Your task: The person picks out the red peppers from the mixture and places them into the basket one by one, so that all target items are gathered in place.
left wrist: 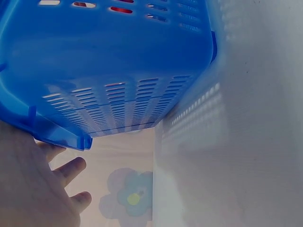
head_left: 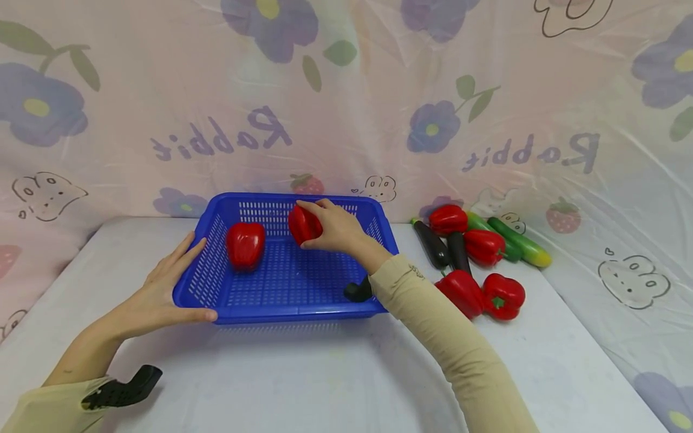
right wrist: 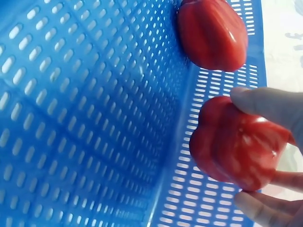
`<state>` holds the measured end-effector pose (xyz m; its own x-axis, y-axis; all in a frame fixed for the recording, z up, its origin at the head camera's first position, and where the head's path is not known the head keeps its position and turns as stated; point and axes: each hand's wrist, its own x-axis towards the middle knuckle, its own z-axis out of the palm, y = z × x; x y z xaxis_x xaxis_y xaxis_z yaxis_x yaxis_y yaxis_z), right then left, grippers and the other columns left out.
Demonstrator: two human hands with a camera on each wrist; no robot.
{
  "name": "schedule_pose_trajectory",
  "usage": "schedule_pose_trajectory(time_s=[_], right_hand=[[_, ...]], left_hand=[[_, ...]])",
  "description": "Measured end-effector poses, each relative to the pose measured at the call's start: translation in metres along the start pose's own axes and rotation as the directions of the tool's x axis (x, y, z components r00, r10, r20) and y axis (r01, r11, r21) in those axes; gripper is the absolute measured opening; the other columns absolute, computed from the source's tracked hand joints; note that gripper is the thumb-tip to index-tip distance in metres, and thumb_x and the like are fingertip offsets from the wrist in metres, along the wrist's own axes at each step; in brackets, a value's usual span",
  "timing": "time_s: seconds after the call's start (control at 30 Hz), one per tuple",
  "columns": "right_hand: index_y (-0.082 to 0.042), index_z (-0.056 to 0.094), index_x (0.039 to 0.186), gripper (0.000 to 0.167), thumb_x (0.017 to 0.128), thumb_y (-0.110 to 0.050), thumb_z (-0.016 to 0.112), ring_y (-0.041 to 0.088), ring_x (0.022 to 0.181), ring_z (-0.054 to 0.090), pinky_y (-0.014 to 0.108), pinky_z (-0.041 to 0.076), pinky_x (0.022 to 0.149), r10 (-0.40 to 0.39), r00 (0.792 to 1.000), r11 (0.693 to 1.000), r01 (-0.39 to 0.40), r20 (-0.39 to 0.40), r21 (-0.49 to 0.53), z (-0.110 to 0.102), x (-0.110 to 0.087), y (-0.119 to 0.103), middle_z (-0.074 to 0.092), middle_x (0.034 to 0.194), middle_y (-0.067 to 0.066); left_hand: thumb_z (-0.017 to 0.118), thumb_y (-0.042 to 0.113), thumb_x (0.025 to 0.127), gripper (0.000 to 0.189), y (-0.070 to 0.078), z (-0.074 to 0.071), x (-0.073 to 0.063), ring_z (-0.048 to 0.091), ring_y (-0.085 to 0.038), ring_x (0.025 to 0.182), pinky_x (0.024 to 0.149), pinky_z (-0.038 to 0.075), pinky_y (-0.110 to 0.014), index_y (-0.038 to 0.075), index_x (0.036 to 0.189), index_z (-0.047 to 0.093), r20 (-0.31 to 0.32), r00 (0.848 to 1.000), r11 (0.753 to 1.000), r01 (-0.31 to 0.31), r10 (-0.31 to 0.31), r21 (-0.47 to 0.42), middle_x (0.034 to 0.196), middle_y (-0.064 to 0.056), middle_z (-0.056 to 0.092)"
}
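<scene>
A blue plastic basket [head_left: 303, 312] with slotted walls stands on the white table. My right hand [head_left: 338, 227] grips a red bell pepper [right wrist: 236, 142] between thumb and fingers, inside the basket near its back wall. To the left in the basket sits another red bell pepper [head_left: 246, 245]. My left hand [head_left: 157, 296] lies against the basket's left end, its fingers spread along the side and its thumb at the front corner. In the left wrist view, the fingers of that hand [left wrist: 35, 182] extend past the basket's rim, straight and apart.
Right of the basket, several more red bell peppers [head_left: 504, 296] lie on the table with dark eggplants [head_left: 431, 243] and green cucumbers [head_left: 521, 242]. A flower-printed curtain [head_left: 346, 120] hangs behind the table. Each sleeve carries a black wrist device [head_left: 127, 388].
</scene>
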<state>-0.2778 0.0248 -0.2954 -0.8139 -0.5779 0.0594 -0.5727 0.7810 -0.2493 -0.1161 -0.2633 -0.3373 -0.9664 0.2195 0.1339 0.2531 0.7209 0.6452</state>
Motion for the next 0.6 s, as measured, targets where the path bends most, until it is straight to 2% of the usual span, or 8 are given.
schedule_pose_trajectory(time_s=[0.43, 0.6], right_hand=[[-0.027, 0.036, 0.149, 0.083, 0.078, -0.04, 0.077, 0.03, 0.12, 0.052, 0.047, 0.054, 0.091, -0.007, 0.999, 0.998, 0.004, 0.041, 0.066, 0.008, 0.005, 0.005, 0.044, 0.144, 0.013], [-0.028, 0.036, 0.149, 0.084, 0.077, -0.043, 0.076, 0.03, 0.119, 0.052, 0.046, 0.054, 0.092, -0.004, 0.998, 0.998, 0.001, 0.061, 0.06, 0.011, 0.006, 0.007, 0.044, 0.144, 0.014]], left_hand=[[0.081, 0.032, 0.066, 0.118, -0.001, -0.001, 0.0, 0.0, -0.053, 0.14, 0.089, 0.015, -0.086, 0.02, 0.156, 0.005, 0.0, 1.0, 1.0, 0.002, -0.002, 0.001, 0.162, -0.011, -0.011], [0.082, 0.033, 0.066, 0.119, 0.0, -0.001, 0.0, -0.001, -0.053, 0.14, 0.088, 0.016, -0.086, 0.02, 0.156, 0.004, 0.003, 1.0, 1.0, 0.013, -0.013, 0.006, 0.162, -0.01, -0.012]])
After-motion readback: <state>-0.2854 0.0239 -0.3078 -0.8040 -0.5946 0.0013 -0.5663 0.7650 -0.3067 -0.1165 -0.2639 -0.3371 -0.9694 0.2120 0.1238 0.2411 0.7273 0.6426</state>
